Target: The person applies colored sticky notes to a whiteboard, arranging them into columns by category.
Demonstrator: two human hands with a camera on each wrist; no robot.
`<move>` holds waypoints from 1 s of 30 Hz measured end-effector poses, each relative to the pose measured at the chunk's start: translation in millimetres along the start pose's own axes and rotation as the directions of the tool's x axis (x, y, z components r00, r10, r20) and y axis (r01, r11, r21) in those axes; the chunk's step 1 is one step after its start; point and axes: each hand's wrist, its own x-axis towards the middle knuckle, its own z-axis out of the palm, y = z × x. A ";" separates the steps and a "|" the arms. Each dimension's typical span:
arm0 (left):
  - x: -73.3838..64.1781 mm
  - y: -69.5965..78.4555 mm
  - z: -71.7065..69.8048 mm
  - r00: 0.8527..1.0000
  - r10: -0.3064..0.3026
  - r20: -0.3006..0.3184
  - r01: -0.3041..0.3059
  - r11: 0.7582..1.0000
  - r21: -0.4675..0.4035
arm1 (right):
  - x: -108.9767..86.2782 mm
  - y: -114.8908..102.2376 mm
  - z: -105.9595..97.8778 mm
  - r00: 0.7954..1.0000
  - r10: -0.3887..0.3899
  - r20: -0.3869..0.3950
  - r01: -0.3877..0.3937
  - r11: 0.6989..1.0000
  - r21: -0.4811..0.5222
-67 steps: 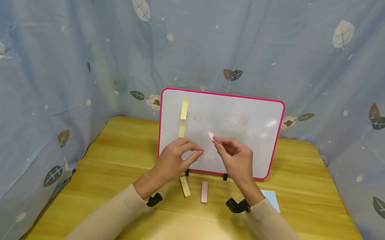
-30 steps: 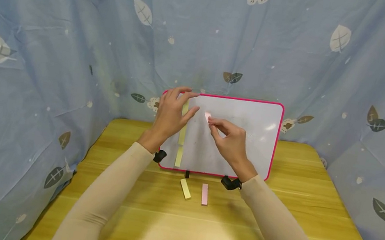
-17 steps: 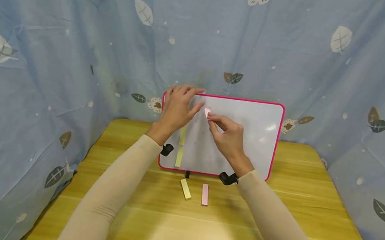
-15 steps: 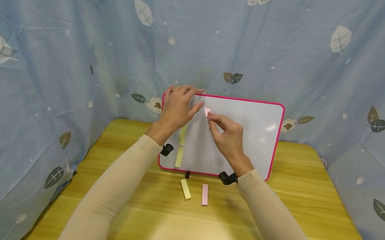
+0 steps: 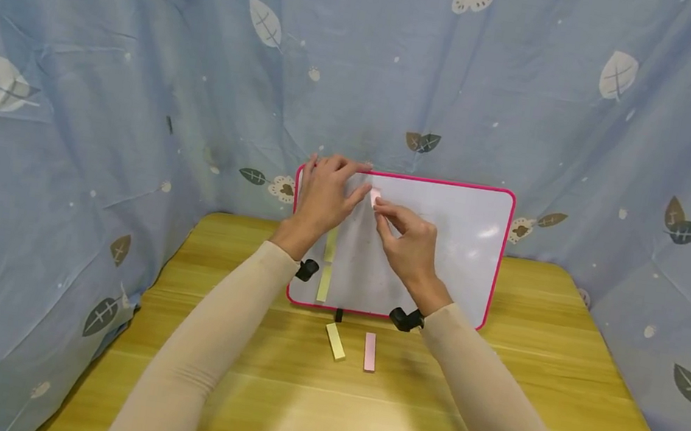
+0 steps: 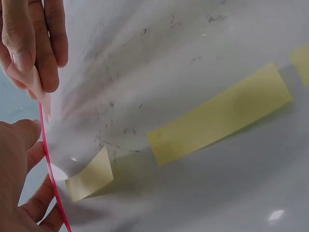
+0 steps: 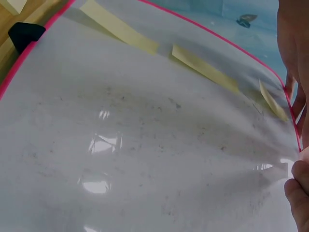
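My right hand [image 5: 411, 248] pinches a small pale pink sticky note strip [image 5: 375, 196] between thumb and fingertips, close to the upper left part of a whiteboard [image 5: 438, 267] with a pink frame. My left hand [image 5: 324, 197] touches the board's top edge with loosely extended fingers, its thumb in front and near the strip. Yellow sticky strips run down the board's left side: one [image 5: 324, 283] shows low down, while my left hand covers the top one in the head view. In the left wrist view, the uppermost yellow strip [image 6: 91, 179] curls off the surface.
A yellow pad of strips [image 5: 335, 342] and a pink pad of strips [image 5: 370, 352] lie on the wooden table [image 5: 315, 419] before the board. A black stand foot [image 5: 339, 315] supports the board. Patterned blue curtain [image 5: 319, 33] surrounds the back and sides.
My left hand has risen from low on the board to its top edge. My right hand has carried the pink strip up and left. In the last half second both barely move.
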 end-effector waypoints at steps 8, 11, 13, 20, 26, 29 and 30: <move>0.8 2.4 3.5 1.000 -0.027 -0.003 0.027 0.999 0.019 | -0.7 -0.8 6.2 1.000 -0.012 -0.025 0.012 0.999 -0.030; 1.3 3.4 4.6 0.999 -0.032 -0.009 0.032 0.999 0.019 | -1.0 -0.9 7.4 0.999 -0.016 -0.029 0.015 0.999 -0.034; 1.6 3.9 5.5 0.999 -0.034 -0.012 0.034 0.999 0.014 | -1.3 -0.7 7.8 0.999 -0.015 -0.028 0.014 0.999 -0.036; 3.8 4.6 10.9 0.999 -0.043 -0.033 0.043 0.999 0.003 | -1.6 3.2 8.6 1.000 -0.010 -0.024 0.009 0.999 -0.035; 5.4 4.6 16.4 0.997 -0.049 -0.052 0.049 0.999 -0.006 | -1.6 6.5 9.9 1.000 -0.005 -0.026 0.004 0.999 -0.048; 5.4 5.5 18.0 0.996 -0.058 -0.063 0.058 0.998 -0.010 | -2.2 7.7 10.7 0.999 -0.018 -0.028 0.016 0.997 -0.077; 5.5 5.9 18.6 0.996 -0.064 -0.067 0.063 0.998 -0.011 | -2.5 8.2 10.8 0.999 -0.024 -0.030 0.021 0.996 -0.090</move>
